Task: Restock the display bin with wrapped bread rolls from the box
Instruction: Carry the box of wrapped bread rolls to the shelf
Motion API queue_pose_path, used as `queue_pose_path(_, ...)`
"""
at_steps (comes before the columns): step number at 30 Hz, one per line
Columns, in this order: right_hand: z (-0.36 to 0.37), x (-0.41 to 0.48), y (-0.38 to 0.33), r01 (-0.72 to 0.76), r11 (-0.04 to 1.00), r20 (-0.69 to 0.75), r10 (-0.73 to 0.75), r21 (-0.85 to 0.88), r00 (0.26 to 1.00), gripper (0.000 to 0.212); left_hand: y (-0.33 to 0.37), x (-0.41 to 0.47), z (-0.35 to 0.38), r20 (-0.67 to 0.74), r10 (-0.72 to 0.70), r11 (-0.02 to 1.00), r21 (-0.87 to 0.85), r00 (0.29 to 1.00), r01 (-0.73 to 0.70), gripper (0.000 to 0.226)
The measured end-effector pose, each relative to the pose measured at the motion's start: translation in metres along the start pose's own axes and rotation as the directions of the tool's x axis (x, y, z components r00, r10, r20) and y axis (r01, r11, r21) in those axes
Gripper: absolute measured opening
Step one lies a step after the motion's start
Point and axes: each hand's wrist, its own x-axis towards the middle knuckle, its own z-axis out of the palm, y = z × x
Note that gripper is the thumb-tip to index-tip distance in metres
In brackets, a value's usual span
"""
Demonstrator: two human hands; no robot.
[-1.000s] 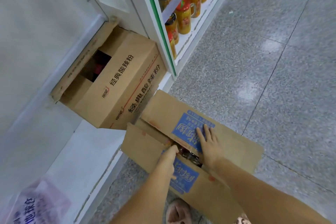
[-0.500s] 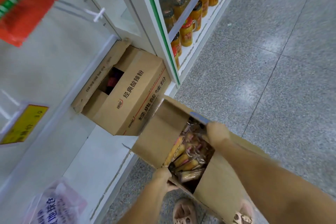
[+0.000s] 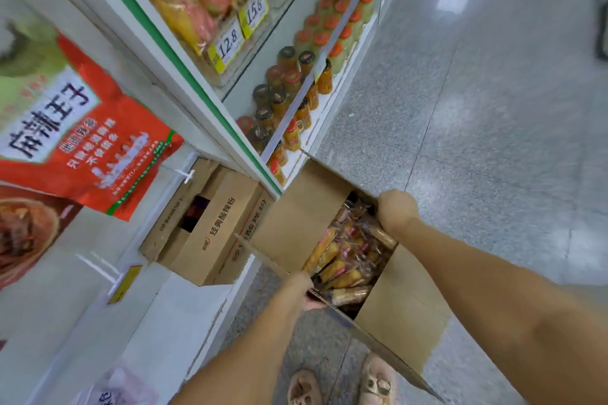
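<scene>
The cardboard box point(image 3: 296, 217) was wide open, flaps splayed out, and stuffed with wrapped bread rolls point(image 3: 345, 260) (clear wrappers, golden-brown, bits of pink print). The left hand point(image 3: 296, 288) had its fingers curled over the near edge of the opening, gripping the rim. The right hand point(image 3: 396, 212) was balled tight on the far edge, right up against the rolls in that corner. So both hands had cardboard, and neither had a roll.

I couldn't tell if the box sat on the speckled floor point(image 3: 477, 125) or was off it. A pair of sandals point(image 3: 375, 381) showed just under its near flap.

Just left of the box, a second carton point(image 3: 217, 227) with Chinese print was tucked under the white shelving point(image 3: 164, 76). Higher up were jars point(image 3: 279, 102), yellow price tags point(image 3: 228, 44) on clear bins point(image 3: 197, 3) and a red snack bag point(image 3: 98, 148).
</scene>
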Motion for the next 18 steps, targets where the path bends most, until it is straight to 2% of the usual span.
queue_pose_path(7,-0.156,-0.031,0.067,-0.044,0.998,-0.178,0.034,-0.051,0.984,0.02,0.063,-0.092,0.052,0.057,0.036,0.999,-0.028,0.998,-0.035,0.032)
queue_pose_path(11,-0.23,-0.034,0.096,-0.074,0.996,-0.29,0.059,-0.042,0.955,0.02,0.095,-0.129,0.079,0.141,0.057,0.992,-0.123,0.988,-0.04,0.019)
queue_pose_path(14,-0.276,-0.027,0.114,-0.045,0.993,-0.352,0.003,-0.111,0.936,0.022,0.112,-0.156,0.099,0.234,0.066,0.978,-0.206,0.97,-0.017,0.017)
queue_pose_path(18,-0.329,-0.004,0.136,0.017,0.982,-0.383,-0.088,-0.186,0.92,0.026,0.149,-0.178,0.135,0.291,0.032,0.962,-0.268,0.956,0.05,0.014)
